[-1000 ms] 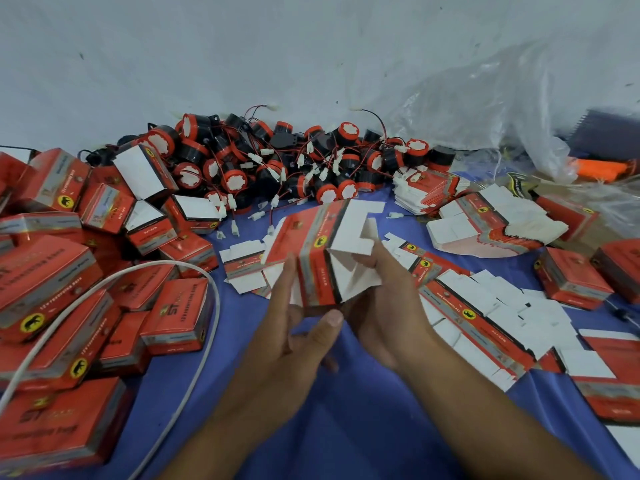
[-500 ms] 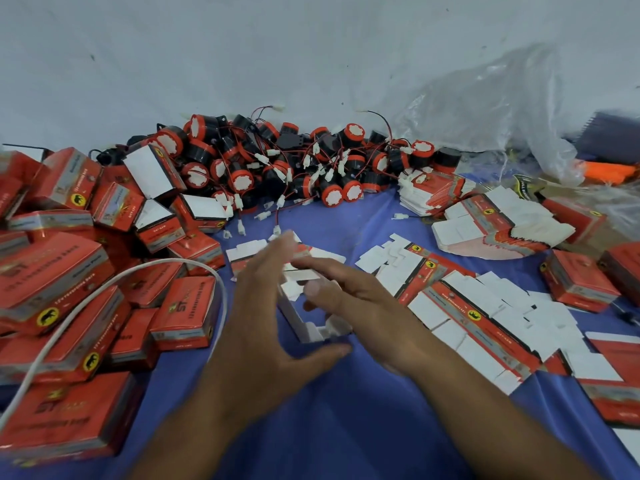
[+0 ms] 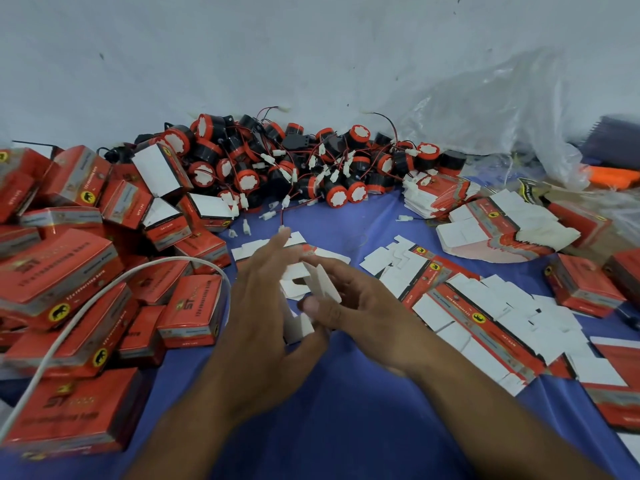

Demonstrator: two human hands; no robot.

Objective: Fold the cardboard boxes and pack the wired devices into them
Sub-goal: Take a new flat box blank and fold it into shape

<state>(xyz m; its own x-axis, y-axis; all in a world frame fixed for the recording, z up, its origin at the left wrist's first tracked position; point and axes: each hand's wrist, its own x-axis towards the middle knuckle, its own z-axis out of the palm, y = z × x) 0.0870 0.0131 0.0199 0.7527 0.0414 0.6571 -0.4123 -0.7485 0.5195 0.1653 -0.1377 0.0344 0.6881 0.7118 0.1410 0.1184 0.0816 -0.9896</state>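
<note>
The left hand [image 3: 263, 323] stands on edge at mid-view, fingers straight and together pointing to 12 o'clock, thumb spread toward 3 o'clock. Its palm lies flat against a cardboard box [image 3: 320, 287], and it curls round nothing. The right hand [image 3: 360, 306] comes in from 5 o'clock with its fingers bent, thumb and fingers pinching a white flap of that box. Only the box's white inner faces show between the hands, so I cannot tell how far it is folded.

A second ago the box was held higher, its red printed face toward the camera. Half a second ago it sat low between the hands. Now its white flaps stand up between the palms.

Folded boxes [image 3: 86, 271] crowd in from 9 o'clock, just beside the left wrist, with a white cable [image 3: 104, 292] looping over them. The wired devices [image 3: 311, 168] are heaped at 12 o'clock against the wall [image 3: 242, 57]. Flat box blanks [image 3: 485, 306] spread at 3 o'clock beside the right forearm. The blue surface [image 3: 346, 427] lies bare at 6 o'clock between the forearms, and in a strip at 1 o'clock between hands and devices.
</note>
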